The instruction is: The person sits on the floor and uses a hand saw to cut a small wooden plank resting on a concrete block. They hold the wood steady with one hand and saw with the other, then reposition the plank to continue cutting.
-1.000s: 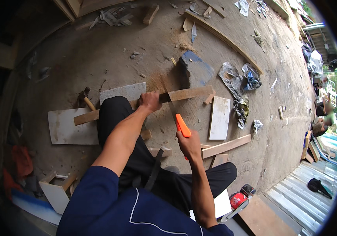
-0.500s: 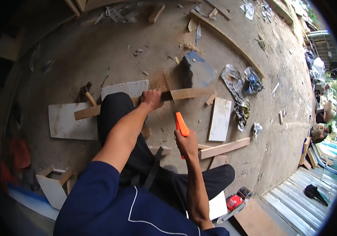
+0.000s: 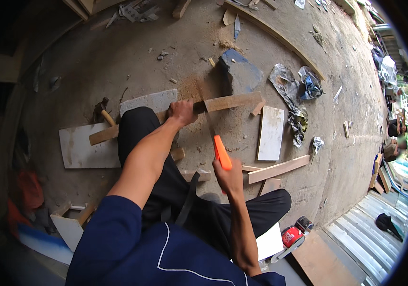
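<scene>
My left hand (image 3: 182, 112) is closed over a long wooden plank (image 3: 235, 101) and presses it down. The plank lies across my bent left knee, and its right part reaches over by a blue-grey block (image 3: 242, 72). In my right hand (image 3: 228, 177) is a handsaw (image 3: 222, 153), its orange handle gripped in closed fingers. The saw's thin blade crosses the plank just right of my left hand; motion blurs it. Reddish sawdust lies on the ground beyond the cut. Whether the blade has gone deep into the wood cannot be made out.
A hammer (image 3: 104, 112) lies by white boards (image 3: 82, 148) at left. Right of the plank are a white panel (image 3: 271, 133), crumpled plastic (image 3: 288, 86) and wood offcuts (image 3: 279, 169). A red and black power tool (image 3: 293, 236) sits near my right knee. People (image 3: 394, 138) are far right.
The saw and my right hand have shifted slightly within the picture, the blade still across the plank. My left hand keeps its hold. The whole view has tilted a little.
</scene>
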Tool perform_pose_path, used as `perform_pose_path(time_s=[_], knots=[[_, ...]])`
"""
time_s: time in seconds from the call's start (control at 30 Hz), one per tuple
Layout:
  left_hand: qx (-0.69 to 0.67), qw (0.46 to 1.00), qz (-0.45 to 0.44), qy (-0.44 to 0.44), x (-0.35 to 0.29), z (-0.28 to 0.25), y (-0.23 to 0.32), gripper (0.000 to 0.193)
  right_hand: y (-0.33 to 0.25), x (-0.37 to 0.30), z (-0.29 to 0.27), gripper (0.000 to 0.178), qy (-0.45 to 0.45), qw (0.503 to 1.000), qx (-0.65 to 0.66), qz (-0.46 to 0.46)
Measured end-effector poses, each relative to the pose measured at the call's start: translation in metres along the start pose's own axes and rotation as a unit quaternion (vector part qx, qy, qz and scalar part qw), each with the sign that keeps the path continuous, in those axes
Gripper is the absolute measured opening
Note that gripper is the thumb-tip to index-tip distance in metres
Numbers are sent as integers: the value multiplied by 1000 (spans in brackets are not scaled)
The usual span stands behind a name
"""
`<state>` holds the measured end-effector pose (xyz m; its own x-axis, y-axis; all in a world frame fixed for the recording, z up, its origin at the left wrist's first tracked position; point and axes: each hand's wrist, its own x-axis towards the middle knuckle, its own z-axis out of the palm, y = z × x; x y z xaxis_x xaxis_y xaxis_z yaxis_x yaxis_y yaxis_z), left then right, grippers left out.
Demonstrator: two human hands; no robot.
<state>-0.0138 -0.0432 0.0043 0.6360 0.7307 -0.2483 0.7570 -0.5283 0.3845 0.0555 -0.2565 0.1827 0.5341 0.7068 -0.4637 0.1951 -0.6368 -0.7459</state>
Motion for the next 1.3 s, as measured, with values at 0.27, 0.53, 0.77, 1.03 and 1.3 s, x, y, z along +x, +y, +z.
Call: perform_pose_path(time_s=[0.27,0.53,0.77,1.03,1.3], knots=[[-4,1000,-13,-22,1,-6,7,33,3,-6,-12,27,18,999,-34,-17],[8,1000,-3,-20,-3,-17,3,34,-13,-48,-24,25,-8,1000,18,-2],[-2,1000,11,-14,1,-3,5,35,-7,41,10,30,20,1000,-6,-15],[14,1000,0,0,4,-1,-7,35,-1,-53,-27,25,-13,1000,22,17],[-5,1000,15,-15,2,-6,-1,38,1,29,7,28,-5,999,34,26]])
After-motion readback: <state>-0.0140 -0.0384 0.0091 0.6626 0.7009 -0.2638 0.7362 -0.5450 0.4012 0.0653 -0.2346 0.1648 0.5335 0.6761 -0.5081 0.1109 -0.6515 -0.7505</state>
